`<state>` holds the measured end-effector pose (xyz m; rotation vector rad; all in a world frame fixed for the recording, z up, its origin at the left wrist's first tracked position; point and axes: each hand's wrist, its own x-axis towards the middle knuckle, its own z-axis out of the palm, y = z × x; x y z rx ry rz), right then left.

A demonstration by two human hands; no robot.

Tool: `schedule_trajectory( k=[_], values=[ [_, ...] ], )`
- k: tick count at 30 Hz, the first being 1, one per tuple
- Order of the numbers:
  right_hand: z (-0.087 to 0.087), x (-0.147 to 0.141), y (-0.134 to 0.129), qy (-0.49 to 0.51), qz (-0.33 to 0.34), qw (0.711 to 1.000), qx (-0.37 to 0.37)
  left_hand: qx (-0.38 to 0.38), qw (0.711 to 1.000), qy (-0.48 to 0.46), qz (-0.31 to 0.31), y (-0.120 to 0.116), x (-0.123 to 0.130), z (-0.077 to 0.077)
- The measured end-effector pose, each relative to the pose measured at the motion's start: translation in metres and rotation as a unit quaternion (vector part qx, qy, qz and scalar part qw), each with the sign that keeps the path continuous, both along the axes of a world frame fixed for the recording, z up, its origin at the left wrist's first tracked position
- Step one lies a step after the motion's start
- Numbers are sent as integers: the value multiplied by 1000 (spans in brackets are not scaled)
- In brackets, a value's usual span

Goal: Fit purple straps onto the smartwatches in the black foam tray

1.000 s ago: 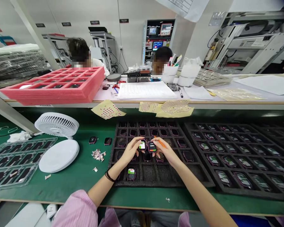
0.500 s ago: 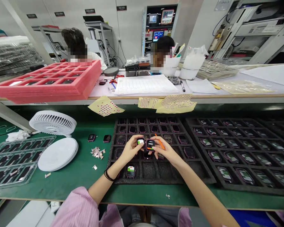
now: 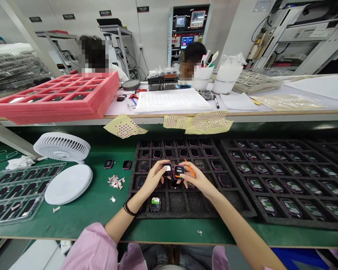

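Left hand (image 3: 156,178) and right hand (image 3: 195,180), both narrowed to a pinch just above a black foam tray (image 3: 178,202), knuckles nearly meeting. Left hand: gripping a smartwatch body (image 3: 167,169) by its edges, the fingers clear of a white-labelled face, probably to avoid covering or marking it. Right hand: gripping a second smartwatch body (image 3: 179,171) the same way, face up, with an orange and green mark showing. Orange stick (image 3: 189,169) angled out beside the right fingers, apparently held in that hand, the point of contact hidden. Both bodies side by side and almost touching, a pairing that likely allows direct comparison.

Tray pockets: one dark watch body per cell, likely kept apart against scratches; a green-labelled watch body (image 3: 155,204) in the nearest occupied row. At right, a second foam tray (image 3: 243,195), its pockets filled with green-labelled bodies, within easy reach.

To the left on the green bench mat (image 3: 81,221): two loose watch bodies (image 3: 108,164) (image 3: 127,165), a small heap of film scraps (image 3: 115,182), a round white disc (image 3: 68,184), a white desk fan (image 3: 62,147) and a clear plastic tray (image 3: 14,195). Beyond the mat, on a raised shelf: yellow backing sheets (image 3: 124,126) along the edge and a stacked pink foam tray (image 3: 53,107). Two co-workers (image 3: 94,56) (image 3: 192,60) seated farther off.
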<state>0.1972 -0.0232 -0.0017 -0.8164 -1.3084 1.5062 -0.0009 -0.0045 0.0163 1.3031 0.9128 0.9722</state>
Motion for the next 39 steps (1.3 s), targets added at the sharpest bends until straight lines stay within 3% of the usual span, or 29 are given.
schedule_trajectory(
  k=[8,18,26,39],
  values=[
    [1,-1,-1,2,-9,1000,-6,37,999,-2,5,-1,3,0],
    [3,-1,-2,-14,-10,1000,-7,6,1000,0,7,-1,0,2],
    [11,-1,-3,-23,-27,998,-44,23,1000,1,5,-2,3,0],
    [2,-1,-2,-9,-12,1000,-10,17,1000,6,11,-1,0,0]
  ],
)
